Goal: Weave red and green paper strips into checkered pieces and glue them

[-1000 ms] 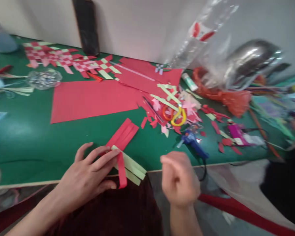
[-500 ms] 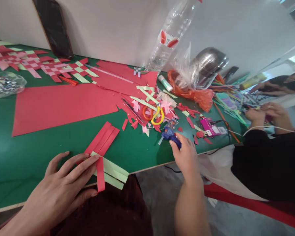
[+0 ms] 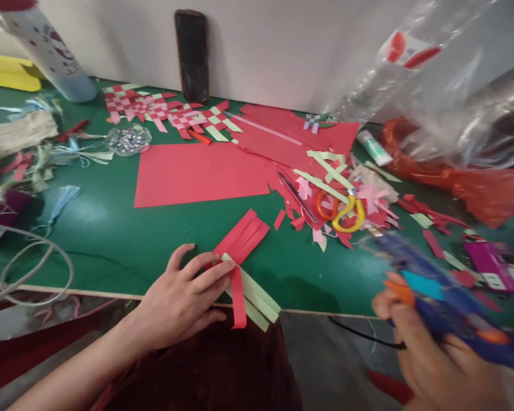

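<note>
My left hand (image 3: 192,297) lies over crossed paper strips at the table's front edge, fingers spread and the fingertips pressing on the crossing. Red strips (image 3: 246,234) stick out beyond the fingers, and light green strips (image 3: 257,302) reach past the edge. One narrow red strip (image 3: 238,297) hangs down beside the fingertips. At the right, my right hand (image 3: 432,348) is wrapped round a blue glue gun (image 3: 428,279) with an orange trigger, its nozzle pointing up and left. Motion blurs both the gun and that hand.
Behind lie a red sheet (image 3: 201,177), paper scraps with yellow-handled scissors (image 3: 349,214), and woven pieces (image 3: 154,108). A bead dish (image 3: 129,138), phone (image 3: 192,57), glue stick (image 3: 373,147), clear bottle (image 3: 394,57) and orange bag (image 3: 475,182) stand around. A white cable (image 3: 38,240) loops at left.
My right hand has lifted the glue gun off the table and brought it closer, nozzle now up-left. The view has swung left. My left hand stays on the strips.
</note>
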A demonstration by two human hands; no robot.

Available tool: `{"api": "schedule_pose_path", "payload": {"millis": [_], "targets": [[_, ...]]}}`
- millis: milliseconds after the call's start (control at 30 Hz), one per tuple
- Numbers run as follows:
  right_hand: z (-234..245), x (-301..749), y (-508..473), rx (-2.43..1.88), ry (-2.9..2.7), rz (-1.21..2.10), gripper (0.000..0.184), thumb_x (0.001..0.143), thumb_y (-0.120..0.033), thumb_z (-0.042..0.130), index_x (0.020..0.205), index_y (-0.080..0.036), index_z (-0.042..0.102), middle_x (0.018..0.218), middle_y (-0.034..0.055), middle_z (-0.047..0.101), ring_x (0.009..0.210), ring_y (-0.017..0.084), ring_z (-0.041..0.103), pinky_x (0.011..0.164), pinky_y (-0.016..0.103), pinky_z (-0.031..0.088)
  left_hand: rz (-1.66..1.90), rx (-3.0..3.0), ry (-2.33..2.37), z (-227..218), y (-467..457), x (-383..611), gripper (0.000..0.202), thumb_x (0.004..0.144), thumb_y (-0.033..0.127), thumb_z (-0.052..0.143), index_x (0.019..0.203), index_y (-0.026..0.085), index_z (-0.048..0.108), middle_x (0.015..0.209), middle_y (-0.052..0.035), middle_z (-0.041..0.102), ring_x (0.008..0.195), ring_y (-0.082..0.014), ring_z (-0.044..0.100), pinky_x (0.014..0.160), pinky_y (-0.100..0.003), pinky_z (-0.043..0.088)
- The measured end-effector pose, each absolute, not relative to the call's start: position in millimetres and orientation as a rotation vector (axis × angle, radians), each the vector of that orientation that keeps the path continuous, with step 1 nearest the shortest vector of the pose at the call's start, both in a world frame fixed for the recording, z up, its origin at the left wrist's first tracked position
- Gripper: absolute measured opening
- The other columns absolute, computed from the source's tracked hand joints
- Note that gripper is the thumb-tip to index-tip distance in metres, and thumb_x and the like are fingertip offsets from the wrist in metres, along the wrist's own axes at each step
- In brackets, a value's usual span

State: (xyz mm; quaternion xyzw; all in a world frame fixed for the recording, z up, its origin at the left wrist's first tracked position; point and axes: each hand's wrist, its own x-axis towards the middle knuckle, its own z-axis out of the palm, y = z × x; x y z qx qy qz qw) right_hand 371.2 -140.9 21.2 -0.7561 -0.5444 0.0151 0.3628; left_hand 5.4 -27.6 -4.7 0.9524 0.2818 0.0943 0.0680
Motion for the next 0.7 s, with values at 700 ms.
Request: {"api": "schedule_pose_path", "payload": {"millis": [700], "targets": [[33.2, 284.5, -74.9, -1.638, -2.051, 0.646, 0.016, 0.088, -0.04, 0.059, 0.089, -0.027, 0.069, 0.075, -0.0004, 0.075, 0.062, 0.021, 0.072, 0.049, 0.025, 0.056, 0.271, 2.858, 0.823, -7.8, -25.1, 7.0, 0.051, 0.094, 0.058, 0.051, 0.132, 0.024, 0.055, 0.135, -0.0026, 0.055, 0.126, -0.025, 0.043, 0.12, -0.056, -0.007]]}}
